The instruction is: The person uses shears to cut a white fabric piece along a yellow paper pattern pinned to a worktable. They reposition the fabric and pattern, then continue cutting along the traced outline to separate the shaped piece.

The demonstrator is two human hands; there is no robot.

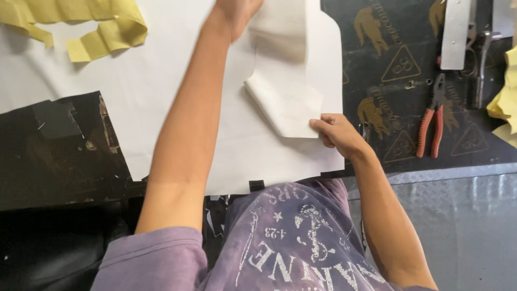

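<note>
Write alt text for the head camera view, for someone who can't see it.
Two bare hands work a white sheet on a dark bench: the left hand lifts a folded flap, the right hand pinches its lower corner. Orange-handled pliers lie to the right.

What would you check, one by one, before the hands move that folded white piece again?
1. Right hand gripping the corner of the folded white piece: ok.
2. Left hand gripping its top end: cannot tell, blurred and cut off by the frame edge.
3. Large white sheet lying flat underneath: ok.
4. Orange-handled pliers away from the sheet: ok.
5. Yellow strips off the sheet: not ok, they lie on its top left part.
</note>
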